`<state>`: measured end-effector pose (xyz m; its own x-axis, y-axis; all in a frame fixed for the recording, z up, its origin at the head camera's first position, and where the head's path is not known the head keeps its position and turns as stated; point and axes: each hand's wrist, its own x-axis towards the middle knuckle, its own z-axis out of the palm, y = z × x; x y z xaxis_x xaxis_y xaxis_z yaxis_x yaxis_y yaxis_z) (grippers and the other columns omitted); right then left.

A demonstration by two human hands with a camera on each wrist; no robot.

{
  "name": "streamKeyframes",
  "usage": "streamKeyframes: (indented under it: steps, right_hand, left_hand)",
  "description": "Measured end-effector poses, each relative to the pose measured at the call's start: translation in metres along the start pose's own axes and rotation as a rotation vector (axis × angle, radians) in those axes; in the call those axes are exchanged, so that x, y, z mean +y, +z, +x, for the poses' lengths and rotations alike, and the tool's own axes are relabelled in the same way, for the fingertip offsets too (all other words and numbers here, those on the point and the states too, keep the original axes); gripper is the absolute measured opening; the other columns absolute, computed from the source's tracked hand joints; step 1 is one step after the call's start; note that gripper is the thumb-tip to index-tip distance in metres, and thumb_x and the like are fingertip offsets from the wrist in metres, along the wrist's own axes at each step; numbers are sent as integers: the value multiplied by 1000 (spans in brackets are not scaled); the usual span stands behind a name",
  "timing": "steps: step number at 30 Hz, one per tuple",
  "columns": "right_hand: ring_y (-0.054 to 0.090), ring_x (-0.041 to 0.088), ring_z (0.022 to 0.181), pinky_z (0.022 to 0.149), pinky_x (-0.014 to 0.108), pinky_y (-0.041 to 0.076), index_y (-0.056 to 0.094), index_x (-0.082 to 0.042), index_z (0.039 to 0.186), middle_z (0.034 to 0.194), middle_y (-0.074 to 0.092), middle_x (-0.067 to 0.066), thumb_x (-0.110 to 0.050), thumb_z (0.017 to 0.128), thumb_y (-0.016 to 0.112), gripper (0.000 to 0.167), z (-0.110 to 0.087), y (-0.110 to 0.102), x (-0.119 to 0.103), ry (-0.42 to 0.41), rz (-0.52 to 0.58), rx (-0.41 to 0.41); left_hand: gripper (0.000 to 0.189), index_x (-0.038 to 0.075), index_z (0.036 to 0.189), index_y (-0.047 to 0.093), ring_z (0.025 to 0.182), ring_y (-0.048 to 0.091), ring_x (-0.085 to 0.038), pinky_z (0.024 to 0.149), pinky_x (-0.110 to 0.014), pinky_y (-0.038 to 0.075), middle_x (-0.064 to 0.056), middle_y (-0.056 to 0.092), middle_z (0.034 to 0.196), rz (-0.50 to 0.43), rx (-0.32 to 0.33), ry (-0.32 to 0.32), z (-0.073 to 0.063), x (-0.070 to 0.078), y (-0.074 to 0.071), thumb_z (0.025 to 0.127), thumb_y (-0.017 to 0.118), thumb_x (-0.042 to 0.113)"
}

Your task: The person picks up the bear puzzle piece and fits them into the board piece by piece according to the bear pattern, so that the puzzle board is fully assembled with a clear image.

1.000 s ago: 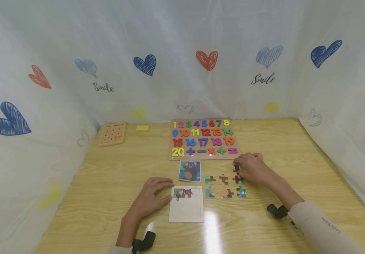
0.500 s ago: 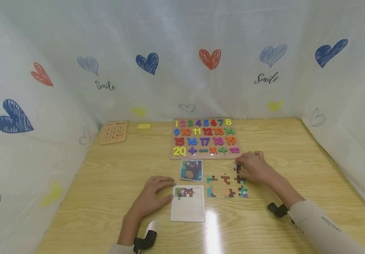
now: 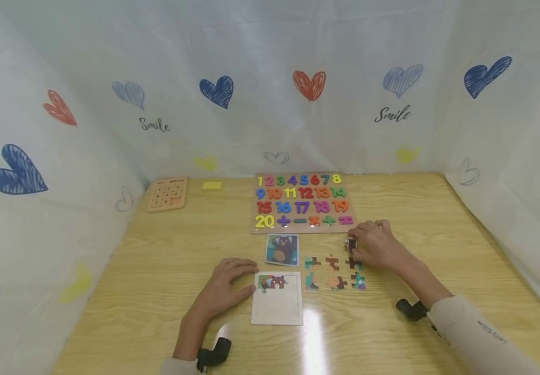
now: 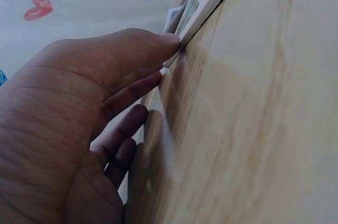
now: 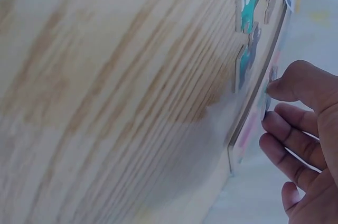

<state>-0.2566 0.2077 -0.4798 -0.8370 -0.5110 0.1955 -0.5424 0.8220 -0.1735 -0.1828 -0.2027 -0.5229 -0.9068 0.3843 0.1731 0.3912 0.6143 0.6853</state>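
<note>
At the bottom of the head view, left and right of centre, black wrist cameras (image 3: pixel 215 352) sit below the two hands. Above them, at the lower centre, a pale puzzle tray (image 3: pixel 277 310) lies flat on the table (image 3: pixel 181 234), with placed pieces (image 3: pixel 277 282) along the left and middle of its top edge and the rest bare. The left hand (image 3: pixel 226 285) rests at its left side, fingers relaxed and grasping nothing, thumb touching the edge, just as it did a second ago; it seems to steady the tray. Right of the tray, loose pieces (image 3: pixel 358 280) lie in two rows. Just above their right-hand end, the right hand (image 3: pixel 375 245) pinches a dark piece (image 3: pixel 351 244) between thumb and fingertips. That is the change: the piece, which lay flatter beneath the fingers, now looks tipped up, its pale edge showing. This suggests it is coming away from the loose set, though whether it is wholly clear of the table cannot be told. Above the tray lies a bear picture card (image 3: pixel 283 250); beyond it, at centre, a number board (image 3: pixel 293 229). Farther off, at the left, are a sliding number puzzle (image 3: pixel 168 195) and a yellow block (image 3: pixel 211 185), before the heart-printed curtain (image 3: pixel 260 122).
</note>
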Motion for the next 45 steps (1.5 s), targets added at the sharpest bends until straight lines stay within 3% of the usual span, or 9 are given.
streamKeyframes:
  steps: [22, 31, 45]
  right_hand:
    - [63, 30, 99, 89, 60, 34, 73, -6, 101, 99, 71, 6, -10, 76, 78, 26, -4, -14, -25, -121, 44, 104]
    - [62, 25, 95, 86, 55, 34, 73, -7, 102, 99, 71, 4, -11, 76, 80, 28, -6, -15, -38, -144, 52, 98]
    - [62, 20, 94, 86, 53, 37, 73, -7, 102, 97, 70, 1, -15, 76, 81, 28, -9, -15, -59, -233, 78, 137]
  left_hand:
    - [36, 22, 122, 72, 130, 43, -23, 108, -55, 31, 7, 60, 135, -22, -12, -18, -1, 3, -4, 86, 79, 24]
    - [36, 23, 122, 72, 131, 43, -22, 108, -55, 31, 9, 59, 135, -29, -15, -27, -1, 3, -3, 87, 78, 26]
    - [35, 21, 121, 72, 128, 46, -24, 106, -56, 33, 6, 61, 133, -9, 10, 5, -1, 4, -2, 86, 79, 24]
